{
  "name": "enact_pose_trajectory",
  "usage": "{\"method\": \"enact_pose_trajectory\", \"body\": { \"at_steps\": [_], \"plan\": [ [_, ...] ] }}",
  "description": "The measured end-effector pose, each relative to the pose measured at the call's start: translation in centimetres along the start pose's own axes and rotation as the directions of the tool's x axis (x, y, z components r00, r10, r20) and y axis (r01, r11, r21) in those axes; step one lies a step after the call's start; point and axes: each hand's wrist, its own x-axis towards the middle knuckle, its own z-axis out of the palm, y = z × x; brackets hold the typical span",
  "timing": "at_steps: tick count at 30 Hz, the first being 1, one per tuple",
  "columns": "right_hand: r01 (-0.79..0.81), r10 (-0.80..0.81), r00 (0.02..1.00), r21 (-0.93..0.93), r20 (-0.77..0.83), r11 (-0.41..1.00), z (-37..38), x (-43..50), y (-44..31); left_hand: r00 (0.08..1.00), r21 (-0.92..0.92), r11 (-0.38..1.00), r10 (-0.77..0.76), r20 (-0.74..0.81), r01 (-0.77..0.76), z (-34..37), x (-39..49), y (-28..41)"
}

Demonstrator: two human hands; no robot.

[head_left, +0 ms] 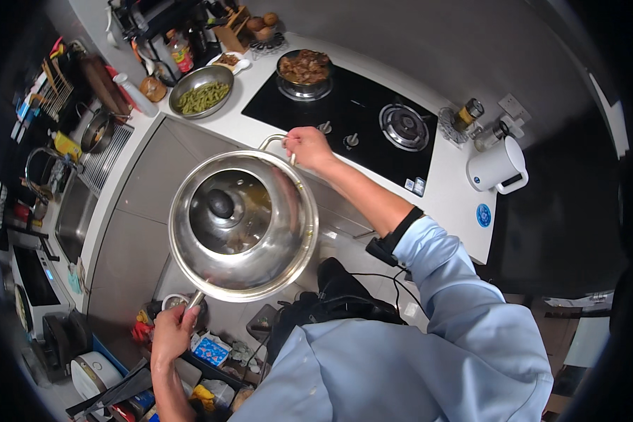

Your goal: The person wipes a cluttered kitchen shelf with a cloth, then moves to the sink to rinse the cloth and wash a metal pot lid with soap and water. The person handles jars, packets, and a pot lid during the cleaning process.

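Note:
A covered steel wok (pixel 301 248) is held up before my body, above the floor. My left hand (pixel 173 335) grips its metal handle (pixel 196 299) at the lower left. At the far side, my right hand (pixel 307 146) is closed on the loop handle (pixel 270 140). The steel lid (pixel 200 179) has a round glass window (pixel 253 227) and a black knob (pixel 220 203). Through the glass some liquid shows, but I cannot tell what else is inside. Beyond the wok, a steel bowl of green beans (pixel 203 97) stands on the white counter (pixel 261 79).
A pan of browned meat (pixel 304 67) sits on the hob's (pixel 358 113) left burner; the right burner (pixel 404 126) bears nothing. A white kettle (pixel 498 166) and spice jars (pixel 469 113) stand to the right. At left are a sink (pixel 78 216) and a small pan (pixel 96 134).

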Motion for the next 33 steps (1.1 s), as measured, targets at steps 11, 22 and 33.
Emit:
{"method": "enact_pose_trajectory", "body": {
  "at_steps": [11, 22, 33],
  "plan": [
    [-0.062, 0.078, 0.992, 0.152, -0.103, 0.986, -21.2, 1.7, 7.0, 0.952, 0.135, 0.944, 0.29, 0.094, -0.301, 9.5, 5.9, 15.1],
    [-0.109, 0.097, 0.993, -0.176, -0.074, 0.978, -42.8, 11.4, 15.0, 0.92, 0.165, 0.91, 0.352, 0.171, -0.379, 21.1, 13.0, 32.4],
    [-0.152, 0.116, 0.988, -0.618, -0.098, 0.771, -52.8, 18.2, 20.8, 0.917, 0.2, 0.909, 0.316, 0.244, -0.367, 27.6, 16.9, 42.1]
  ]
}}
